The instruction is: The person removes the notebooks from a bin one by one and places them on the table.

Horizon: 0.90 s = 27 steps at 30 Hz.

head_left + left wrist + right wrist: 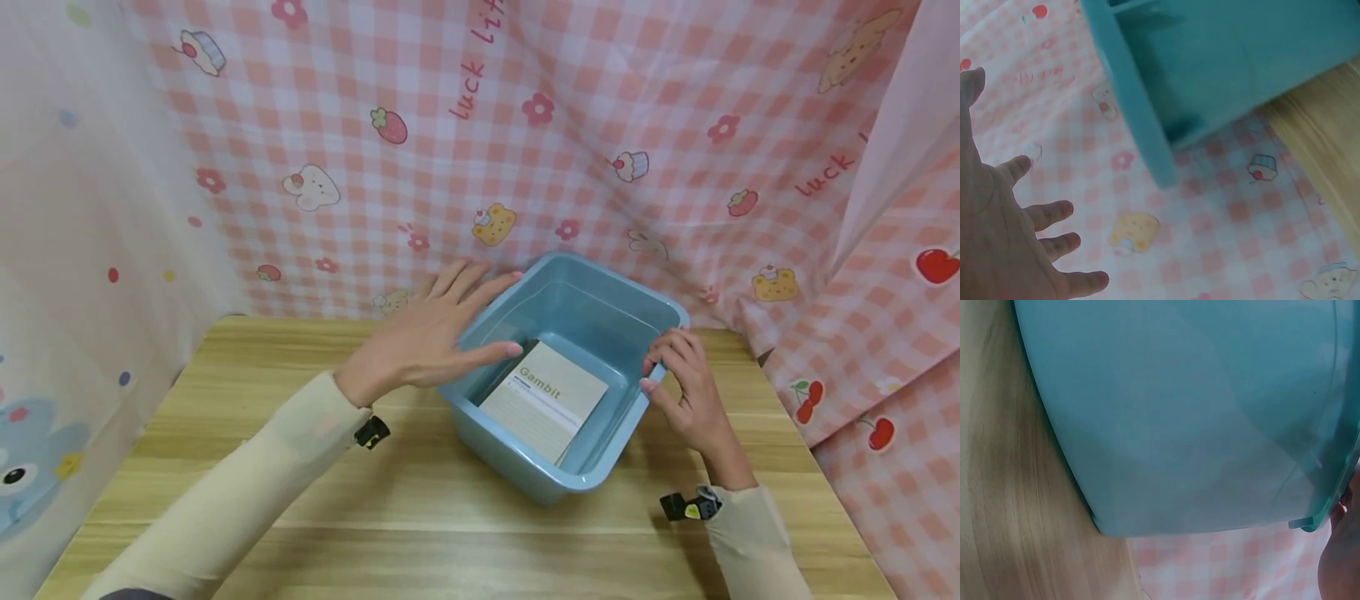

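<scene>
Item: blue basin (498, 450), one, turned askew at the back of the table (360, 533), near the checked cloth (420, 175). Whether its base lies flat I cannot tell.
Item: book (546, 404), one, pale, marked "Gambit", face up inside the basin towards the near left side; a dark edge shows beneath its far left corner, nature unclear to me.

Risks, by my judgement:
– Tipping: a one-sided lift or pull on the right rim could tilt the basin, with nothing steadying the left.
– Sliding: such a tilt could send the loose book across the floor of the basin against a wall.
– Overrun: a push away from me could carry the basin past the back of the table into the cloth.

Left hand (427, 333): fingers spread and nearly straight, beside the left rim, thumb overlapping the opening from above; released, holding nothing, and by the wrist view apart from the basin.
Right hand (686, 392): fingers bent over the right rim, thumb opposed; grasping the basin there.
</scene>
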Motion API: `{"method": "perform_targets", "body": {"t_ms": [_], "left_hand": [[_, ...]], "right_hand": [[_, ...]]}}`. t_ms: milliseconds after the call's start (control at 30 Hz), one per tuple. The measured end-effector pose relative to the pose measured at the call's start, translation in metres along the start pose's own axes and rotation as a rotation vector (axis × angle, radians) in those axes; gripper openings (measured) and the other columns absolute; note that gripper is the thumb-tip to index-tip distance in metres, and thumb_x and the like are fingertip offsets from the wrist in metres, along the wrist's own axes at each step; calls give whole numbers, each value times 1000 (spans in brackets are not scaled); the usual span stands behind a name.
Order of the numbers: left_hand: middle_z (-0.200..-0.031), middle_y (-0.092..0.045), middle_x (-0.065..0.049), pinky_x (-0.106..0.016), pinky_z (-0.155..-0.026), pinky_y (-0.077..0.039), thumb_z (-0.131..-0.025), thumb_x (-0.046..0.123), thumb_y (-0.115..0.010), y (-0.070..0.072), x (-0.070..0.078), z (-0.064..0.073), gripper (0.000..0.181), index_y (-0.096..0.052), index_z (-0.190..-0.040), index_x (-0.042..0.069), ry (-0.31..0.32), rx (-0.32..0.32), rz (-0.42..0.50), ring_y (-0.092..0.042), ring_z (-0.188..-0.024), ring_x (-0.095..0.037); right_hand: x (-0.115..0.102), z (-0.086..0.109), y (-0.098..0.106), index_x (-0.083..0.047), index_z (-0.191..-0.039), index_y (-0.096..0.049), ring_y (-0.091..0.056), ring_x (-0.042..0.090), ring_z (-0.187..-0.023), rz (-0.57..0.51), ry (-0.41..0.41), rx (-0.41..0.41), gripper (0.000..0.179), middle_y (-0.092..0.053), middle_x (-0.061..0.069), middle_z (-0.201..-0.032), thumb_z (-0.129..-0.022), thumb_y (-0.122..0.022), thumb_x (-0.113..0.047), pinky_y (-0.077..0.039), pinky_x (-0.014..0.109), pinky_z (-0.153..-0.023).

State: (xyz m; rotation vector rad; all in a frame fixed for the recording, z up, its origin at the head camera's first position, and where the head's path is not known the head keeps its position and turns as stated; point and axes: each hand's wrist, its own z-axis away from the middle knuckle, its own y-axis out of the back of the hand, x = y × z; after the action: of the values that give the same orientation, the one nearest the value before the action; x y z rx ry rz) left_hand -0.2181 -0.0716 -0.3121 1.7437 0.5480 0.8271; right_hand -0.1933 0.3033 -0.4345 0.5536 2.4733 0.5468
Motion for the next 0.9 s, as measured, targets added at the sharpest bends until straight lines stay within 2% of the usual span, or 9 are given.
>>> {"method": "perform_targets", "body": {"t_ms": [233,367,500,733,900], "left_hand": [[-173,-13,3,-63,-125,-14,-91,86,-34,4,18,-20,82,-4,-160,53,-44,-30,-27,-1,-162,-28],[-173,-10,4,-61,-126,-13,-92,85,-34,5,25,-31,82,-4,-160,51,-65,-57,-37,-3,-162,-30],[-173,-10,4,-62,-126,-14,-91,85,-35,5,32,-42,83,-6,-161,51,-63,-71,-26,-4,-161,-30],[-170,-17,8,-59,-127,-13,-92,84,-37,4,41,-61,83,-12,-162,48,-81,-49,-52,-12,-160,-23],[-172,-14,7,-57,-128,-7,-91,84,-37,4,49,-72,83,-6,-161,51,-62,-78,-51,-6,-161,-25]], "right_hand": [[0,-1,-1,-7,-86,-64,-44,29,-108,-8,-2,8,10,-57,11,-94,-83,-64,-17,-18,41,-120],[1,-1,-1,-6,-85,-64,-45,30,-106,-15,11,14,13,-57,12,-92,-85,-64,-18,-20,40,-118],[1,-1,-2,-5,-85,-64,-45,31,-105,-20,22,19,13,-57,12,-92,-86,-64,-18,-21,39,-116],[1,0,-1,-5,-85,-64,-45,28,-106,-17,16,22,16,-56,11,-91,-89,-64,-21,-23,37,-113],[0,-1,0,-7,-86,-64,-45,26,-108,-7,-8,6,15,-56,9,-92,-89,-64,-21,-20,39,-117]]}}
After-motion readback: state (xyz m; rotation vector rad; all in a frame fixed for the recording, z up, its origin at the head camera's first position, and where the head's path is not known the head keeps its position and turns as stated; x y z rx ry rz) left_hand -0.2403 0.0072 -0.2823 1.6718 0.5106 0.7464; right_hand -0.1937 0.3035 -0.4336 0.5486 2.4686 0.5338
